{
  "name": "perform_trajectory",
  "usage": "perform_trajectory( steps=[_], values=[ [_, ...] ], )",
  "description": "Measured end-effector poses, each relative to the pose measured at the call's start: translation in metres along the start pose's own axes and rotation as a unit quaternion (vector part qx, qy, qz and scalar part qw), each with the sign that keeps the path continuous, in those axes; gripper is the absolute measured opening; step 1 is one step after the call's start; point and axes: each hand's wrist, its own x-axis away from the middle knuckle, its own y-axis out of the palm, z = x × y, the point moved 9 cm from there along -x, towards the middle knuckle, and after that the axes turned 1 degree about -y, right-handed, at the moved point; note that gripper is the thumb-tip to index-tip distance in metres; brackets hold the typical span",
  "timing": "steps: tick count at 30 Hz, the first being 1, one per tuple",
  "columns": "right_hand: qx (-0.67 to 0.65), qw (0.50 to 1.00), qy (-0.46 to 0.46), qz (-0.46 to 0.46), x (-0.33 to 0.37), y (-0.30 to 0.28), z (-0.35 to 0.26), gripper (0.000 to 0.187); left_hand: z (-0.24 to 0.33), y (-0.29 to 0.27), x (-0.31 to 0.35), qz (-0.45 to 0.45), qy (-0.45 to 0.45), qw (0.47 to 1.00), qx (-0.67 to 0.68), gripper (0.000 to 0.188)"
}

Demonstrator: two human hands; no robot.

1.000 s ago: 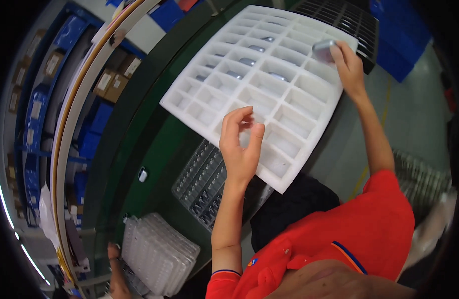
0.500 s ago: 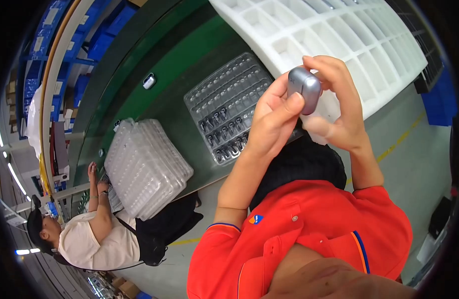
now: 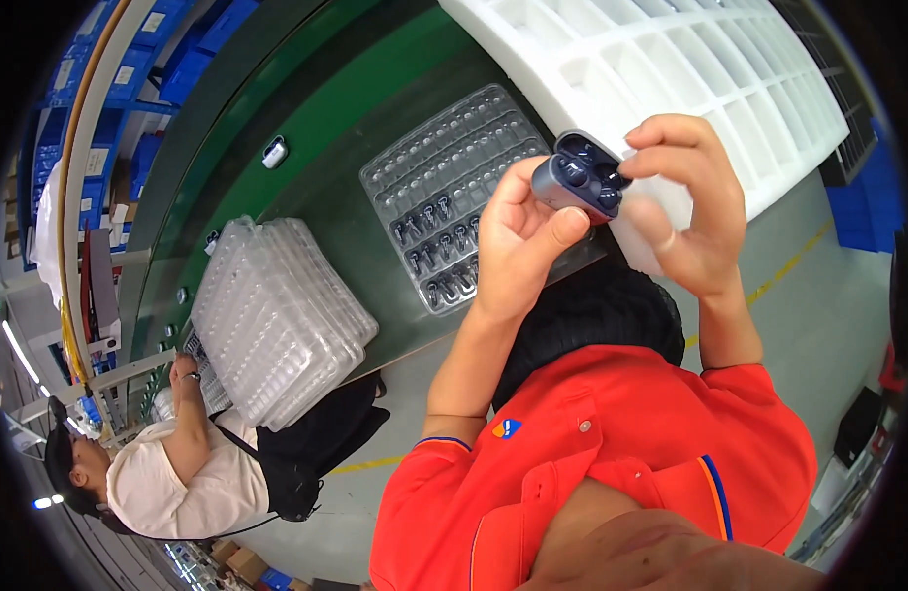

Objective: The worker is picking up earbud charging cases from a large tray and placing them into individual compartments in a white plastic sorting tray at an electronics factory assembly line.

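Note:
An earbud charging case (image 3: 560, 189), dark metallic grey, is held in my left hand (image 3: 521, 236) between the thumb and curled fingers. Its lid stands raised, showing a dark inside with glossy shapes; whether earbuds sit in it I cannot tell. Just right of the case is my right hand (image 3: 705, 202), fingers apart and thumb blurred, with nothing visible in it. Beyond my left hand lies a clear plastic tray (image 3: 429, 158) with rows of moulded pockets. Several dark earbuds (image 3: 444, 246) fill its nearer left part.
A white foam tray (image 3: 621, 94) with deep compartments stands at the far right. To the left is a stack of clear trays (image 3: 277, 315) on the green bench (image 3: 326, 197). Another earbud case (image 3: 275, 151) rests on the green strip. A co-worker (image 3: 178, 473) in a cap is at lower left.
The case, closed before, now has its lid up. My left hand has turned it and shifted slightly left; my right hand has moved away from it a little.

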Motion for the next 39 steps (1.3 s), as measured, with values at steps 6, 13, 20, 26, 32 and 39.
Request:
perform_trajectory(
  steps=[6, 13, 20, 26, 32, 39],
  values=[
    [-0.071, 0.993, 0.09, -0.028, -0.005, 0.024, -0.001, 0.023, 0.046, 0.022, 0.022, 0.002, 0.267, 0.87, -0.414, 0.058],
    [-0.075, 0.977, 0.131, -0.153, 0.022, 0.065, -0.016, 0.02, 0.04, 0.007, 0.065, -0.039, 0.196, 0.805, -0.559, 0.056],
    [-0.186, 0.949, 0.172, -0.187, 0.052, 0.16, -0.007, 0.016, 0.055, -0.067, 0.101, 0.068, 0.037, 0.771, -0.632, 0.059],
    [-0.093, 0.98, 0.137, -0.106, 0.036, 0.179, 0.051, 0.014, 0.067, -0.123, 0.088, 0.177, -0.018, 0.835, -0.521, 0.056],
    [-0.001, 0.992, 0.066, -0.103, 0.031, 0.209, 0.061, 0.017, 0.123, -0.193, 0.003, 0.287, 0.161, 0.878, -0.348, 0.065],
    [-0.008, 0.99, 0.061, -0.128, 0.035, 0.216, 0.068, 0.015, 0.138, -0.325, -0.125, 0.321, 0.127, 0.775, -0.53, 0.053]
  ],
)
